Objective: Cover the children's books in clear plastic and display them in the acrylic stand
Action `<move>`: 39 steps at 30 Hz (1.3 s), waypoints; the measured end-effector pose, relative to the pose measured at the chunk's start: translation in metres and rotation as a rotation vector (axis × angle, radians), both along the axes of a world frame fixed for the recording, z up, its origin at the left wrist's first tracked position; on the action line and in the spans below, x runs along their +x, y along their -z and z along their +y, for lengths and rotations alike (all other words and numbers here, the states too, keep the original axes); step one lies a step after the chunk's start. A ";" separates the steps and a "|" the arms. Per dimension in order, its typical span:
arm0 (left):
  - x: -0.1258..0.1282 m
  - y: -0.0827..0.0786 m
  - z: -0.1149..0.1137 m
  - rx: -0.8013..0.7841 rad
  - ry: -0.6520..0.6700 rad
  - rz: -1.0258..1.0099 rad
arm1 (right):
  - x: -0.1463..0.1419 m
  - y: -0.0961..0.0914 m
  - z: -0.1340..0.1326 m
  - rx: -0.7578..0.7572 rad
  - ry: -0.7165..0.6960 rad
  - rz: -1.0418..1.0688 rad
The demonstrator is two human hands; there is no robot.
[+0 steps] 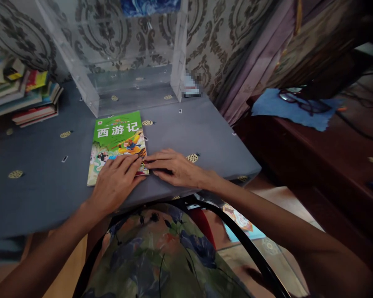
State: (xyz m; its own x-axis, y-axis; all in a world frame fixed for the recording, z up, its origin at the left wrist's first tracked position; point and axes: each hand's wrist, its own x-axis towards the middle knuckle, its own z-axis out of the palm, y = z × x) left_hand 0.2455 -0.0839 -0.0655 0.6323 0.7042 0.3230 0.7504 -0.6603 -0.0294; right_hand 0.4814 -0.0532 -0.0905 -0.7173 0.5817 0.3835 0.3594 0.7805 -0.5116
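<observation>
A green picture book (118, 129) with white Chinese characters and cartoon figures lies closed on the grey tablecloth (205, 124), close to the table's front edge. Across the lower part of its cover rests my left hand (116, 178), flat with the fingers stretched out. My right hand (170, 165) lies at the book's lower right edge, its fingers extended and their tips touching the cover's side. Both hands hide part of the lower cover picture.
Behind the book stands a clear plastic shelf (178, 54). A stack of books (34, 99) sits at the far left. On the dark red furniture (286, 145) at right, glasses (304, 101) rest on a blue cloth (267, 108). Another book (242, 221) lies below the table.
</observation>
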 end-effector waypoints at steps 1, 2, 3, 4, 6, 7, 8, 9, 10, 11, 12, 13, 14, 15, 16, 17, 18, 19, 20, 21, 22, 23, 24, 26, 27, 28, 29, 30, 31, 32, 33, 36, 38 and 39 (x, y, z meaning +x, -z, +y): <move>0.001 0.000 0.001 0.012 0.001 0.018 | 0.000 0.000 0.000 -0.011 0.003 0.002; 0.001 -0.001 0.001 0.025 0.008 0.034 | 0.000 -0.001 0.000 -0.025 0.005 0.004; 0.001 -0.001 0.001 0.038 0.018 0.046 | 0.000 -0.002 0.000 -0.037 0.006 0.009; 0.001 -0.001 0.001 0.051 0.032 0.055 | -0.001 -0.002 0.001 -0.048 0.006 0.017; 0.001 -0.001 0.001 0.076 0.055 0.059 | -0.002 -0.004 0.002 -0.072 0.002 0.048; 0.001 -0.002 0.001 0.087 0.059 0.055 | -0.002 -0.005 0.002 -0.085 -0.003 0.073; 0.001 -0.003 0.001 0.096 0.059 0.050 | -0.002 -0.006 0.003 -0.100 -0.010 0.103; 0.001 -0.005 0.001 0.101 0.058 0.046 | -0.003 -0.007 0.004 -0.117 -0.019 0.133; 0.001 -0.006 0.002 0.105 0.058 0.042 | -0.003 -0.008 0.005 -0.137 -0.029 0.163; 0.001 -0.008 0.002 0.110 0.061 0.039 | -0.003 -0.009 0.006 -0.154 -0.039 0.190; 0.001 -0.010 0.003 0.114 0.069 0.037 | -0.003 -0.010 0.007 -0.170 -0.049 0.211; 0.001 -0.012 0.003 0.118 0.082 0.036 | -0.003 -0.010 0.008 -0.185 -0.058 0.226; 0.001 -0.013 0.004 0.124 0.093 0.033 | -0.004 -0.011 0.009 -0.196 -0.063 0.240; 0.002 -0.015 0.004 0.128 0.101 0.029 | -0.004 -0.011 0.010 -0.205 -0.069 0.249; 0.002 -0.016 0.005 0.127 0.105 0.025 | -0.004 -0.012 0.010 -0.212 -0.073 0.257; 0.002 -0.018 0.005 0.122 0.106 0.021 | -0.004 -0.012 0.011 -0.218 -0.075 0.263; 0.001 -0.019 0.005 0.111 0.104 0.018 | -0.004 -0.012 0.012 -0.223 -0.077 0.268; 0.001 -0.020 0.005 0.098 0.099 0.018 | -0.005 -0.012 0.013 -0.228 -0.079 0.272; 0.001 -0.021 0.005 0.084 0.096 0.018 | -0.005 -0.012 0.013 -0.231 -0.080 0.274; 0.001 -0.022 0.006 0.074 0.092 0.018 | -0.005 -0.012 0.014 -0.233 -0.080 0.277; 0.000 -0.023 0.006 0.066 0.088 0.017 | -0.005 -0.012 0.014 -0.233 -0.080 0.278; 0.000 -0.023 0.006 0.061 0.083 0.016 | -0.005 -0.013 0.014 -0.233 -0.080 0.278; 0.000 -0.023 0.006 0.057 0.080 0.015 | -0.005 -0.013 0.015 -0.231 -0.081 0.277; -0.001 -0.023 0.007 0.050 0.077 0.012 | -0.005 -0.014 0.015 -0.226 -0.083 0.274; -0.001 -0.023 0.007 0.047 0.077 0.012 | -0.005 -0.014 0.015 -0.225 -0.084 0.271; -0.002 -0.023 0.008 0.044 0.079 0.010 | -0.005 -0.014 0.015 -0.223 -0.084 0.267; -0.002 -0.023 0.008 0.043 0.082 0.006 | -0.005 -0.014 0.015 -0.222 -0.082 0.264; -0.003 -0.024 0.008 0.041 0.086 0.002 | -0.005 -0.014 0.015 -0.221 -0.081 0.263; -0.003 -0.024 0.008 0.040 0.089 -0.004 | -0.005 -0.014 0.015 -0.220 -0.080 0.263; -0.003 -0.025 0.008 0.040 0.092 -0.008 | -0.005 -0.014 0.015 -0.217 -0.080 0.266; -0.003 -0.025 0.007 0.039 0.094 -0.009 | -0.005 -0.013 0.015 -0.212 -0.082 0.270; -0.001 -0.025 0.005 0.047 0.102 0.021 | -0.005 -0.013 0.014 -0.192 -0.082 0.267; 0.001 -0.023 0.002 0.076 0.111 0.044 | -0.004 -0.012 0.012 -0.158 -0.071 0.226; 0.001 -0.021 0.001 0.097 0.112 0.048 | -0.003 -0.011 0.010 -0.132 -0.063 0.192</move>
State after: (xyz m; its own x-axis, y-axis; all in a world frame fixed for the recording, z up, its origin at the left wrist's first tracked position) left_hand 0.2469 -0.0830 -0.0444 0.7218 0.5951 0.3533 0.6681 -0.7323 -0.1317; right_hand 0.4780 -0.0427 -0.0796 -0.6753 0.5920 0.4398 0.1983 0.7201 -0.6649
